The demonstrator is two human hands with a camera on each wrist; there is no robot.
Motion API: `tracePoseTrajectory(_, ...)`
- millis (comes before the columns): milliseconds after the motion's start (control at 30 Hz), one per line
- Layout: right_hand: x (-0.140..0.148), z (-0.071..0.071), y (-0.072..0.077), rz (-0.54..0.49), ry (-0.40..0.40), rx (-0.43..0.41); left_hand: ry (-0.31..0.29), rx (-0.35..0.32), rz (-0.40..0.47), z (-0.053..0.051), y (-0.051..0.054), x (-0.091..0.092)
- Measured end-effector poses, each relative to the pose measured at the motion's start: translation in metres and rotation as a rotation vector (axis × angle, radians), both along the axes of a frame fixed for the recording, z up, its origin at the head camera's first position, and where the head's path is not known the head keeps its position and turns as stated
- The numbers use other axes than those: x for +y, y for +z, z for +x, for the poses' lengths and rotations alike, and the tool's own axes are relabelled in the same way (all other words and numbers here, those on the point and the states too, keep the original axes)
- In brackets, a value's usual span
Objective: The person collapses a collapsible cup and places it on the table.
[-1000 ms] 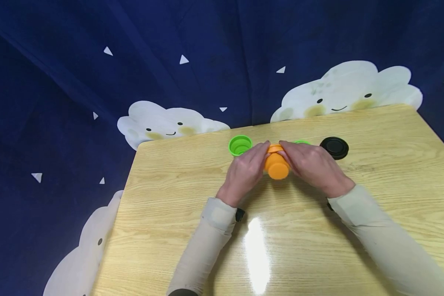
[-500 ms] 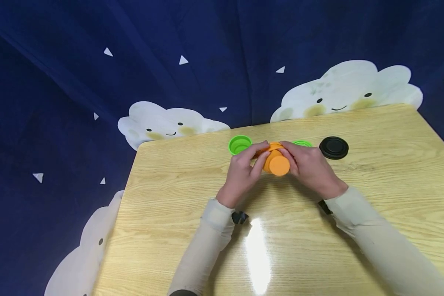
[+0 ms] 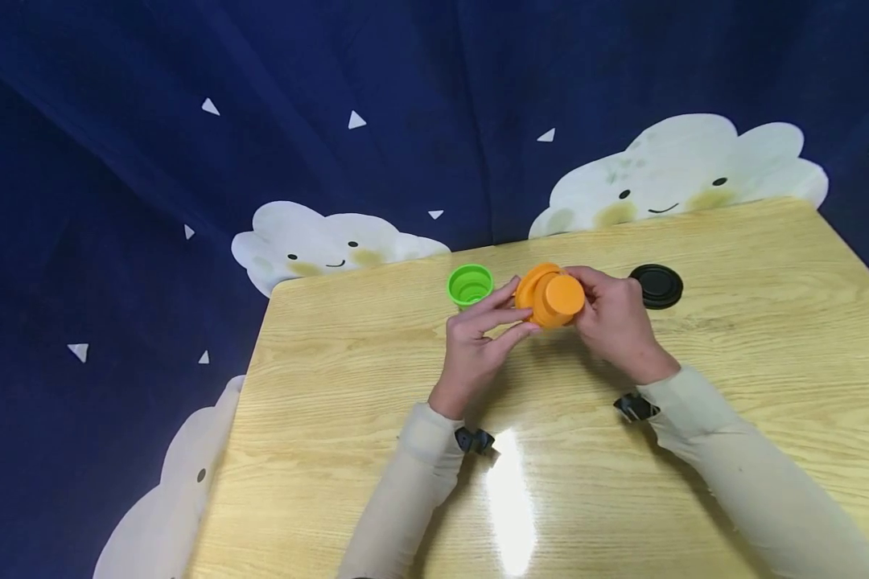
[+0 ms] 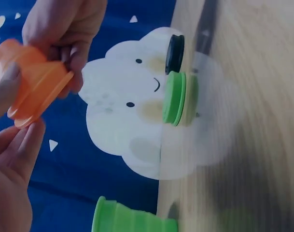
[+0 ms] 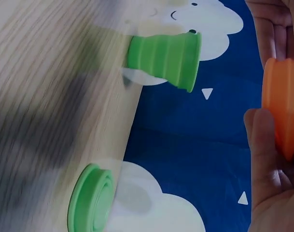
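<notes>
An orange collapsible cup [image 3: 561,299] is held above the table between both hands, tilted, its narrow base facing up toward the head camera. The left hand [image 3: 472,347] pinches the wide rim between thumb and fingers; in the left wrist view its thumb lies on the side of the orange cup [image 4: 33,89]. The right hand [image 3: 617,326] grips the cup from the other side, some of its fingers hidden behind it. In the right wrist view, the orange cup [image 5: 283,101] is cut by the frame edge. Its inside is not visible.
An expanded green collapsible cup [image 3: 471,285] stands upright behind the left hand. A flat green disc-like piece [image 4: 174,99], hidden in the head view, lies near a flat black round piece [image 3: 657,286] on the wooden table [image 3: 319,386]. A blue curtain [image 3: 376,64] hangs behind.
The orange cup has been raised slightly and turned, its base now pointing further right. The left fingers have spread along its rim, and the right hand now covers the flat green piece in the head view.
</notes>
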State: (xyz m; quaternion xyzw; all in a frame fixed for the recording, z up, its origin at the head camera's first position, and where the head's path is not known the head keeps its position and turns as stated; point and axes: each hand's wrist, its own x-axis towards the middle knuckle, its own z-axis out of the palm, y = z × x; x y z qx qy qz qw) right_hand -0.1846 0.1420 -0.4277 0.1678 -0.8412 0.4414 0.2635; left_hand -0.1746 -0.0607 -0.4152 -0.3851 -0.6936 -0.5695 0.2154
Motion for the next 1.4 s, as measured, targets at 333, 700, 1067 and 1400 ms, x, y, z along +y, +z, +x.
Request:
tracePoseTrajectory(333, 0.0, 0.0, -0.001, -0.008, -0.029, 0.031, 0.063, 0.042, 0.0, -0.01, -0.021, 0.006)
tracePoseTrajectory(700, -0.003, 0.003, 0.002, -0.07, -0.036, 0.016, 0.243, 0.003, -0.024, -0.009, -0.02, 0.015)
tracePoseTrajectory(1067, -0.004, 0.014, 0.013, -0.442, 0.175, -0.202, 0.38, -0.212, 0.101, -0.009, -0.01, 0.021)
tracePoseTrajectory(1400, -0.007, 0.012, -0.002, -0.45, 0.242, -0.064, 0.43, -0.26, 0.168, -0.011, -0.014, 0.024)
